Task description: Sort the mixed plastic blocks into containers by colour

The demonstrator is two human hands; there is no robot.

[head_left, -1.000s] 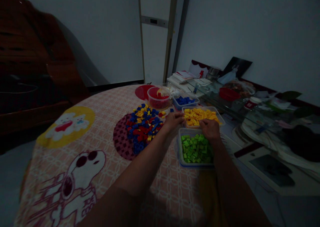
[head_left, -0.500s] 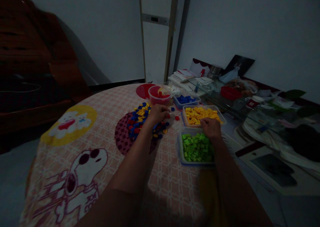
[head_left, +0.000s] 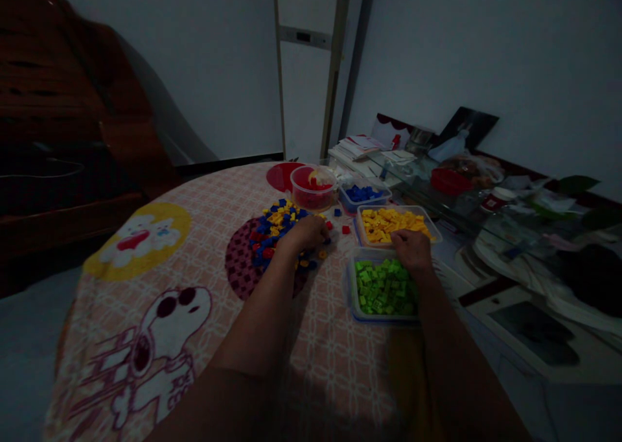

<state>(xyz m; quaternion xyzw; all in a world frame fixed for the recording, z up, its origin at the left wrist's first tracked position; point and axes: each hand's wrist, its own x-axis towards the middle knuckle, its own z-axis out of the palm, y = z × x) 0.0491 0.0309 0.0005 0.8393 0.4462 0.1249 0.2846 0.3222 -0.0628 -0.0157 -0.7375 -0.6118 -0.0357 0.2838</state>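
My left hand rests palm down on a loose heap of red, blue and yellow bricks on the patterned tablecloth, its fingers curled over the heap's right side. My right hand lies between the tub of yellow bricks and the tub of green bricks, fingers bent at the yellow tub's near rim; what they hold is hidden. Behind the heap stand a round tub of red bricks and a tub of blue bricks.
A red lid lies behind the red tub. The cartoon-printed cloth covers the round table. A glass side table at the right is crowded with papers, jars and bowls. A dark wooden seat stands at the left.
My left hand has moved from the yellow tub's left rim back onto the mixed heap. My right hand has stayed at the yellow tub's near rim.
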